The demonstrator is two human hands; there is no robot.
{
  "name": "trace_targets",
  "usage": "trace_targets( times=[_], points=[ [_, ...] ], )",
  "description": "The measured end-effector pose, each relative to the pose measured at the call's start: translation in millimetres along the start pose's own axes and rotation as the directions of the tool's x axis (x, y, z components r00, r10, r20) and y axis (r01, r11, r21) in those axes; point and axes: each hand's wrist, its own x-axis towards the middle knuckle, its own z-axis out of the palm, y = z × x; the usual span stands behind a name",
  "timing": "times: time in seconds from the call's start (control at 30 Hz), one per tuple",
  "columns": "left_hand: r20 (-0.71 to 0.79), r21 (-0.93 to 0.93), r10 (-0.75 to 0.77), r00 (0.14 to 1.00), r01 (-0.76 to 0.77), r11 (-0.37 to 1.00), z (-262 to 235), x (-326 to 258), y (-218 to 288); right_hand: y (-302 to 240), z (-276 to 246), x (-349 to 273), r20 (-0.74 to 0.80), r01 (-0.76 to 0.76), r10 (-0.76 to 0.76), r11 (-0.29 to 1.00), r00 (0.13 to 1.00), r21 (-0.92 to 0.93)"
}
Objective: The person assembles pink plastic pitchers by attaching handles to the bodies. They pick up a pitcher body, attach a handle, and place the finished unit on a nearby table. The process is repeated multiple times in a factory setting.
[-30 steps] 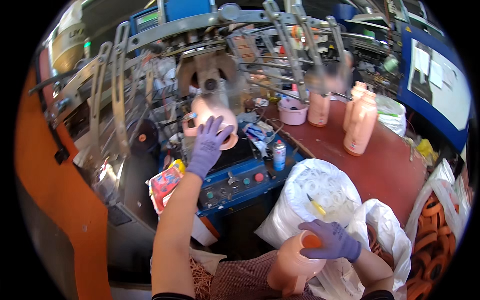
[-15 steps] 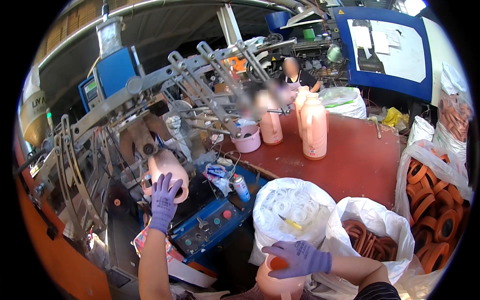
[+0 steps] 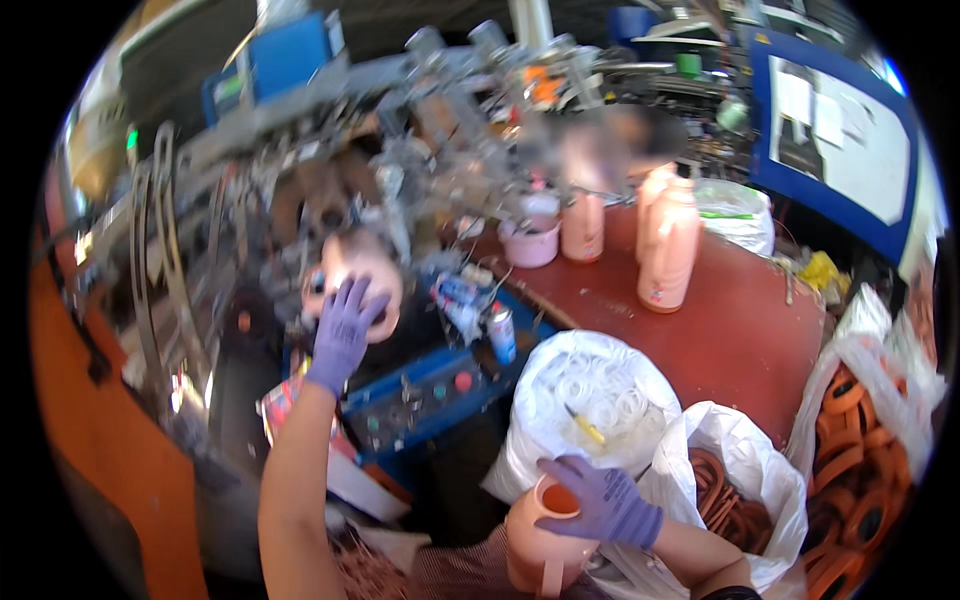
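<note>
My left hand (image 3: 343,338), in a purple glove, lies with spread fingers over the near end of a pink thermos jug (image 3: 348,262) and grips it. That jug lies on its side at the metal-armed machine (image 3: 335,190), its open end toward me. Low in the middle, my right hand (image 3: 607,507), gloved alike, is closed round the neck of a second pink jug (image 3: 540,545). This one stands roughly upright against my lap, its orange-lit mouth facing up and its handle toward me.
Beyond the machine's blue control panel (image 3: 440,405) stands a spray can (image 3: 501,335). A white sack (image 3: 520,425) of clear rings holds a yellow-handled cutter (image 3: 588,428). Sacks of brown rings (image 3: 725,500) sit rightward. Several pink jugs (image 3: 668,250) and a pink bucket (image 3: 530,245) stand on the red table (image 3: 740,350).
My view has swung left and blurred, so the table and sacks sit differently. Both hands keep their hold on the jugs; the right-hand jug shows more fully now.
</note>
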Motion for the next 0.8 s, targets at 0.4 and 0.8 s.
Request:
trace_targets(
  times=[0.4,0.8],
  points=[
    [-0.04,0.074,0.004,0.999,-0.001,0.997,9.5,-0.8,-3.6,-16.0,5.2,19.7,0.004,-0.007,0.007,0.997,1.0,-0.076],
    [-0.033,0.071,0.074,0.997,-0.071,0.995,6.3,3.9,-11.0,-43.6,19.5,36.0,-0.071,-0.024,0.024,1.0,0.997,0.004]
  ],
)
